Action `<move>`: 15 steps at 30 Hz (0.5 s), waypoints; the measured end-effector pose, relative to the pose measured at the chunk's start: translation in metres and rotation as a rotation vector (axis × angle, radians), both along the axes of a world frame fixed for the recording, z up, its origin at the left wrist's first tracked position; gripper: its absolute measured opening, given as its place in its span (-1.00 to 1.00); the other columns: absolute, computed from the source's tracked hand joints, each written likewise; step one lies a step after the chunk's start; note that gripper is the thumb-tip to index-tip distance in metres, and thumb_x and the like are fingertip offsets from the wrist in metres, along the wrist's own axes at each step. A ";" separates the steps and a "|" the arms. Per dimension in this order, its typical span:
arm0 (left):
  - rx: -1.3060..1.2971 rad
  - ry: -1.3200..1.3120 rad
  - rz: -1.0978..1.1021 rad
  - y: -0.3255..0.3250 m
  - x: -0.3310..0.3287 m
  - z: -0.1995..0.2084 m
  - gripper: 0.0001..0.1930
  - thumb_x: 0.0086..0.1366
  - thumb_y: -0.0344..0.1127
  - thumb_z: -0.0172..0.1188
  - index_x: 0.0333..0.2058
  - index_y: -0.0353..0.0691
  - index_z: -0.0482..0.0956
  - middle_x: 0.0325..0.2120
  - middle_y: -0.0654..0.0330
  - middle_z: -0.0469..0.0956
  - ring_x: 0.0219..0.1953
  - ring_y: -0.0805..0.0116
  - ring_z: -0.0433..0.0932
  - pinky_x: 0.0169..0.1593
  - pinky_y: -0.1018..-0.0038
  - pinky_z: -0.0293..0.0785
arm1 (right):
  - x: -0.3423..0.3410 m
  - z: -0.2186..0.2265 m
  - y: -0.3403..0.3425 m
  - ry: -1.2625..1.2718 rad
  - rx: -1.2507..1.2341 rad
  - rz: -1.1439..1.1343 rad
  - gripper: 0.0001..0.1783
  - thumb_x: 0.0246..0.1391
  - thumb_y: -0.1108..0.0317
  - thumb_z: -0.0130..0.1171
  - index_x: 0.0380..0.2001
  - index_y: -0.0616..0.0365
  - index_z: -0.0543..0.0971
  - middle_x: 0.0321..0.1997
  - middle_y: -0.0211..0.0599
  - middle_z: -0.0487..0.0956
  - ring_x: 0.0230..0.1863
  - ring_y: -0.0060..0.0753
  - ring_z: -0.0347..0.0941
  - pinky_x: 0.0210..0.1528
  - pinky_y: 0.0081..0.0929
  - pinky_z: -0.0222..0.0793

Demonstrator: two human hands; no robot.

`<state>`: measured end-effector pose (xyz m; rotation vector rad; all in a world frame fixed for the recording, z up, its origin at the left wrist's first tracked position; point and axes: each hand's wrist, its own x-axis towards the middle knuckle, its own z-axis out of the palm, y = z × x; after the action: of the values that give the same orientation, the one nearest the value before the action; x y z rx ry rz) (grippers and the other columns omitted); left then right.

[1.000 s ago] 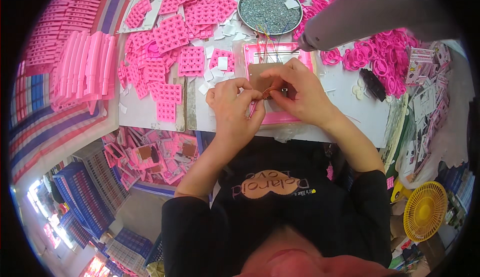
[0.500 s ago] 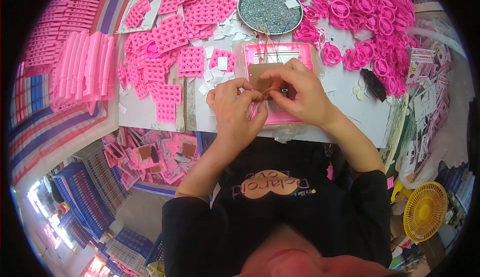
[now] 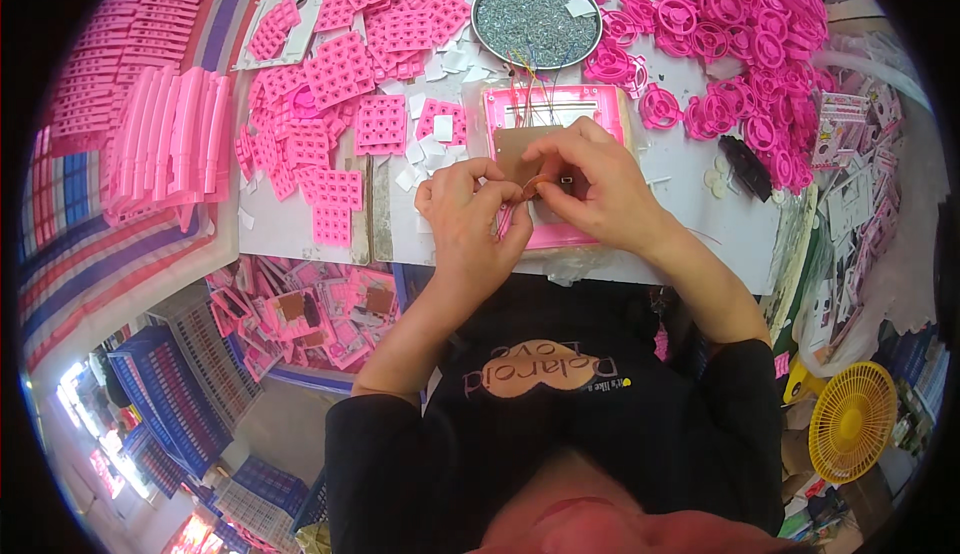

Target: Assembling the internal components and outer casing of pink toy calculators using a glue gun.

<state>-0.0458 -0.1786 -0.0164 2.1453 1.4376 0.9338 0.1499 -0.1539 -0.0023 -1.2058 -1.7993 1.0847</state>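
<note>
A pink plastic casing (image 3: pixel 607 100) lies in front of me near the table's front edge, with a brown board (image 3: pixel 516 144) on it. Thin coloured wires (image 3: pixel 530 101) rise from its far side. Over the casing's left side, my left hand (image 3: pixel 474 211) is closed in a pinch. My right hand (image 3: pixel 598 189) meets it above the board, thumb and forefinger also pinched. A thin wire (image 3: pixel 530 189) runs between the two sets of fingertips; its ends are hidden by the fingers.
A round tray (image 3: pixel 537 19) of small screws stands beyond the casing. Pink button pads (image 3: pixel 340 69) and white squares lie left, pink ring parts (image 3: pixel 745 24) right. A black part (image 3: pixel 746 169) sits by the right edge. A yellow fan (image 3: pixel 852 422) stands lower right.
Both hands keep almost the same place over the casing, with only slight finger movement at the wire. The whole view has shifted a little.
</note>
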 end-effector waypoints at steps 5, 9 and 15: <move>-0.116 -0.179 -0.031 -0.001 0.000 0.002 -0.84 0.01 -0.45 0.36 -0.38 -0.18 0.61 -0.24 0.19 0.44 -0.15 0.24 0.41 -0.05 0.31 0.25 | -0.003 -0.004 -0.005 -0.227 0.530 -0.024 -0.66 -0.16 0.53 0.31 -0.20 0.11 0.61 -0.19 -0.27 0.61 -0.14 -0.12 0.45 -0.14 -0.30 0.46; -0.214 -0.339 -0.025 -0.003 0.003 -0.001 -0.84 0.06 -0.51 0.36 -0.34 -0.26 0.62 -0.25 0.14 0.40 -0.18 0.26 0.40 -0.08 0.41 0.34 | -0.006 -0.004 -0.026 -0.141 0.382 -0.045 -0.68 -0.16 0.52 0.34 -0.23 0.20 0.62 -0.14 -0.24 0.63 -0.12 -0.10 0.48 -0.13 -0.29 0.47; -0.064 -0.127 -0.076 0.002 -0.001 0.011 -0.86 0.05 -0.47 0.36 -0.37 -0.17 0.65 -0.41 0.20 0.46 -0.29 0.24 0.45 -0.21 0.37 0.37 | -0.005 -0.009 -0.029 -0.051 0.302 -0.093 -0.74 -0.09 0.51 0.35 -0.25 0.20 0.63 -0.20 -0.30 0.67 -0.18 -0.20 0.51 -0.22 -0.35 0.49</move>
<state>-0.0466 -0.1768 -0.0057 2.0408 1.2992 0.9641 0.1453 -0.1833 -0.0110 -1.1279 -1.8471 0.7047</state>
